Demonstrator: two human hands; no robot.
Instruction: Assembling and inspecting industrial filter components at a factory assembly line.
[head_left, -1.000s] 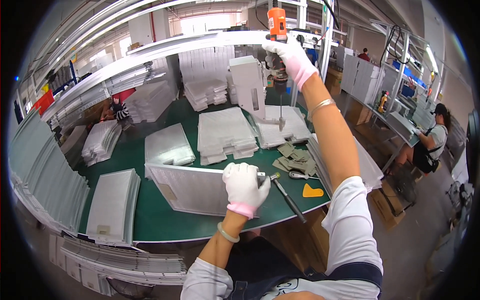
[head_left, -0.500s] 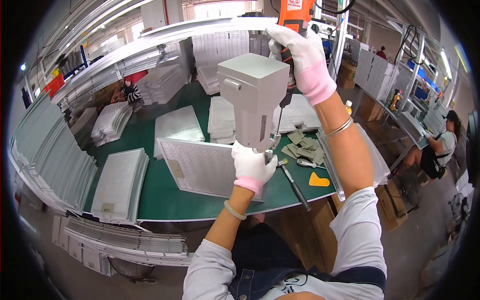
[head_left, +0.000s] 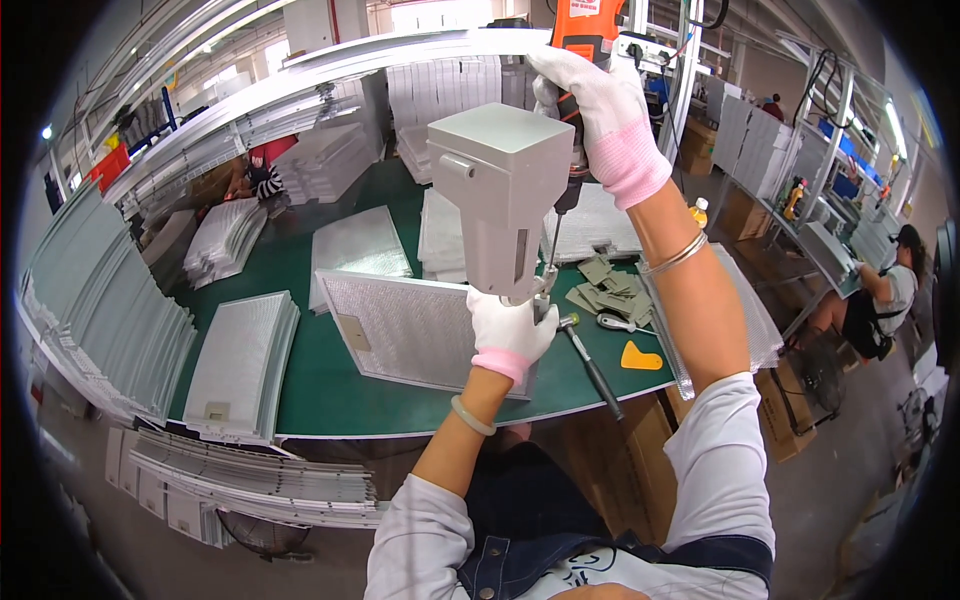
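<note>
"Lowering the drill (head_left: 588, 35): is that the change?"

"Yes. A second ago it was farther off; now its bit (head_left: 557, 235) reaches down beside the left hand (head_left: 507, 328)."

"How are the hands set?"

"The right hand (head_left: 603, 105) is wrapped round the drill; the left grips the panel (head_left: 410, 325) at its upper right corner, partly behind the grey box (head_left: 500, 170)."

"And the panel?"

"Propped on edge on the surface (head_left: 310, 405). Work seems to have reached that corner; whether the bit touches, I can't tell."

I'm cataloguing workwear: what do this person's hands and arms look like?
The left hand and right hand wear white gloves with pink cuffs. On the left is a pale bangle, on the right a silvery bracelet; white sleeves stop short of the gloves.
</note>
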